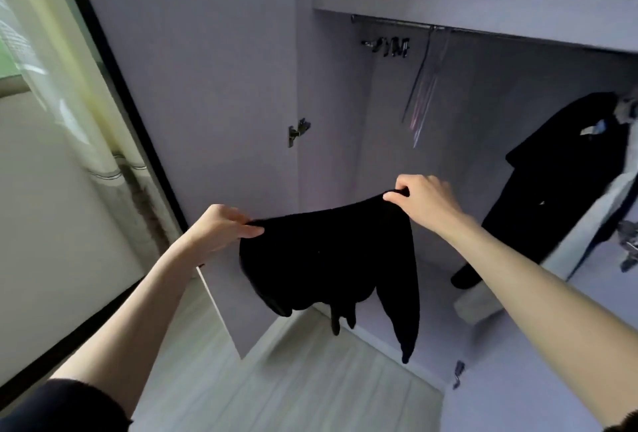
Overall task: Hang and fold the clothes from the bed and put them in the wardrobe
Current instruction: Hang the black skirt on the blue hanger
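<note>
Head view: a limp black cloth garment (pixel 328 259) hangs in mid-air at the frame's centre, in front of the open pale grey wardrobe (pixel 483 0). The left hand (pixel 221 228), at nine o'clock of the garment, pinches one top corner; the right hand (pixel 424 200), at one o'clock, pinches the other. The wardrobe's metal hanging rail (pixel 390 22) sits at twelve o'clock, with thin empty hangers (pixel 424 93) dangling from it. A dark suit jacket (pixel 559 169) hangs at three o'clock. Likely trouble: with only fingertip pinches, the slack cloth could slip free and drop to the pale wood floor (pixel 310 380), or its trailing ends could snag.
</note>
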`<state>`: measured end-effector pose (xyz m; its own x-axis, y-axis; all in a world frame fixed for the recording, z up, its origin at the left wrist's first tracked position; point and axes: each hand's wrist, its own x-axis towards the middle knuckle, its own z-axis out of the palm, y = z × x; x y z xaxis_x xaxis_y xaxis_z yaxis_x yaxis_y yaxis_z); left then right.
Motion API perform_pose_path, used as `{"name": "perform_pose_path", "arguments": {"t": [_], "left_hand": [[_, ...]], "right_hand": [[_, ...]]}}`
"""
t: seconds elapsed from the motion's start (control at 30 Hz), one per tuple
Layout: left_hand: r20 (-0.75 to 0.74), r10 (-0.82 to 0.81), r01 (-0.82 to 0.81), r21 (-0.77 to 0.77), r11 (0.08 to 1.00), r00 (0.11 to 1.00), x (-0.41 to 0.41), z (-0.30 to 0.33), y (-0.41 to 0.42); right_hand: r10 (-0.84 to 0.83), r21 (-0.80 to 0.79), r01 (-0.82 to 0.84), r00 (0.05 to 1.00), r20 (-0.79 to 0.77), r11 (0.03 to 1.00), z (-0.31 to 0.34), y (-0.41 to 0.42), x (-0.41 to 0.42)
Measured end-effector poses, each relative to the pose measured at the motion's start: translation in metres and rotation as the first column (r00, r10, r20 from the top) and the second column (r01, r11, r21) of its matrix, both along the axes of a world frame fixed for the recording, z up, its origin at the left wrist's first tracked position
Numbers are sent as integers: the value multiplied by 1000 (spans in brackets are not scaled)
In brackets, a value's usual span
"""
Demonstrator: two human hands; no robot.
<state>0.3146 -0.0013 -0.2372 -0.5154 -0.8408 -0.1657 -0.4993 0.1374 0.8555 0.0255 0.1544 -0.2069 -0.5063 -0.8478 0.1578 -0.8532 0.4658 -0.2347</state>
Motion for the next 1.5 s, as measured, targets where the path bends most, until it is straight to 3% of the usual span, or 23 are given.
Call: {"name": "perform_pose_path", "arguments": {"t": [0.07,0.13,0.27,0.37,0.43,0.53,0.63,0.73,0.87,0.97,1.0,1.1,1.13,1.23,1.3,1.43,1.5], "left_hand": [[156,-89,111,-143,983,984,-19,-2,-12],[334,-54,156,-285,946,941,-39,-6,-25],[413,-23,174,-331,927,910,-73,-16,-48],[386,-84,219,-320,922,919,-97,-16,-76],[349,-208,320,-303,898,914,-111,-13,-89],[259,-444,497,-194,846,858,-132,-8,-101],[217,-543,574,-114,811,811,-154,-5,-108],[159,-499,517,-106,849,852,-171,-9,-112],[173,-221,259,-248,933,960,-188,-7,-120],[82,-30,51,-276,960,996,-199,2,-121],[17,0,4,-210,978,1000,-204,6,-122],[-185,76,-39,195,980,980,-225,22,-117],[-205,93,-43,235,971,974,-231,27,-116],[-260,129,-55,273,960,957,-253,40,-110],[-306,158,-53,325,944,939,-266,48,-106],[-296,111,-24,282,959,949,-280,58,-100],[-248,79,-32,190,981,966,-284,62,-95]], "right_hand": [[-50,45,53,996,-72,998,2,2,-17],[-97,61,106,986,-136,992,1,3,-30],[-154,74,179,953,-261,981,0,-7,-50],[-210,80,241,937,-278,967,1,-20,-69],[-239,87,274,927,-289,958,-2,-24,-80],[-272,67,302,920,-284,951,-14,-25,-91],[-330,58,350,918,-221,935,-23,-23,-99],[-345,131,384,906,-245,914,-25,-22,-113],[-287,179,337,923,-255,924,-26,-28,-131],[-287,225,288,957,-39,931,-27,-39,-143],[-300,221,276,951,80,935,-27,-44,-149],[-296,131,266,879,375,955,-28,-60,-168],[-288,110,268,849,442,957,-29,-65,-172],[-261,110,248,734,628,963,-34,-78,-186],[-234,73,284,590,773,956,-35,-89,-194],[-93,-157,577,379,921,801,-25,-122,-220],[-55,-184,630,340,939,755,-18,-141,-233]]}}
